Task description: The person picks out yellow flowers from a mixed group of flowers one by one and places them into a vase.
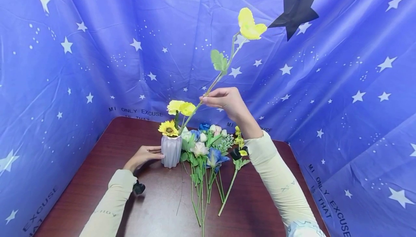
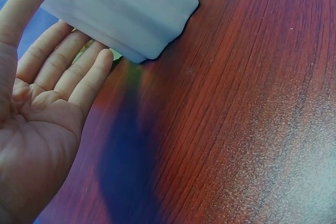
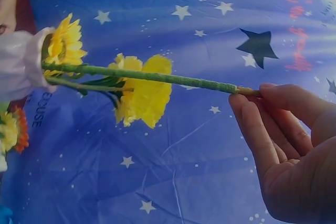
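A ribbed pale lilac vase point(image 1: 171, 153) stands upright on the table. My left hand point(image 1: 144, 157) holds its side, thumb in front and fingers behind; the left wrist view shows the vase's lower part point(image 2: 126, 11) between them. With thumb and fingertips, my right hand point(image 1: 229, 101) pinches the stem of a tall yellow flower point(image 1: 250, 26) above the vase. That green stem point(image 3: 157, 77) slants down into the vase's mouth. Also in the vase are a small sunflower point(image 1: 169, 128) and yellow ruffled blooms point(image 1: 187, 109).
Right of the vase lies a bunch of artificial flowers, including a blue bloom point(image 1: 215, 157) and a cream rose point(image 1: 199, 149), stems toward me. A separate yellow-flowered stem point(image 1: 228, 192) lies beyond them. Starry blue cloth point(image 1: 182, 60) encloses the brown table point(image 1: 156, 208).
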Motion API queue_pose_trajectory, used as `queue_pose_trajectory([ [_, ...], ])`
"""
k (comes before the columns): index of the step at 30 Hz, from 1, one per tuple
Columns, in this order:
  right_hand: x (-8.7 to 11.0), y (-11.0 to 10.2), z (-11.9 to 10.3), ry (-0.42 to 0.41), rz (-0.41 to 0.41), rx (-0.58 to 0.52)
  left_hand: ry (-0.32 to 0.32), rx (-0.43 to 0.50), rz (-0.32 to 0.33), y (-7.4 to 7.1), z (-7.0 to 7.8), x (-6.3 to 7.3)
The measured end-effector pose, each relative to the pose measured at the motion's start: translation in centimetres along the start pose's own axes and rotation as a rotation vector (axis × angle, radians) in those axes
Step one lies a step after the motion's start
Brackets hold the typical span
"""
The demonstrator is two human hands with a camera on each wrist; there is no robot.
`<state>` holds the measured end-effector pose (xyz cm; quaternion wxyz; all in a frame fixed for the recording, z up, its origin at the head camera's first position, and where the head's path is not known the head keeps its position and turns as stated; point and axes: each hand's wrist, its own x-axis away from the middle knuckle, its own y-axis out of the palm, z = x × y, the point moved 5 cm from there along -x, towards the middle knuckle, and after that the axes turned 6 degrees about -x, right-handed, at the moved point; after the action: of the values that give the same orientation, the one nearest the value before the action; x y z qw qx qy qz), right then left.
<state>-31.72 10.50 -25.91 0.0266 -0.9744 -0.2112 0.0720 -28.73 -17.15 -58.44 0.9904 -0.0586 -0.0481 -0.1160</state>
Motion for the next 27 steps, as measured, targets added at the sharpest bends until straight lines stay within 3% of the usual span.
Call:
queue_pose_trajectory([
  [5,-0.1,0.4,0.1,-0.014,0.006,0.091,-0.001,0.010,-0.003,0.1,0.1,0.0],
  [27,-0.5,2.8,0.2,0.013,-0.098,0.209,-0.010,0.020,-0.002,0.0,-0.1,-0.1],
])
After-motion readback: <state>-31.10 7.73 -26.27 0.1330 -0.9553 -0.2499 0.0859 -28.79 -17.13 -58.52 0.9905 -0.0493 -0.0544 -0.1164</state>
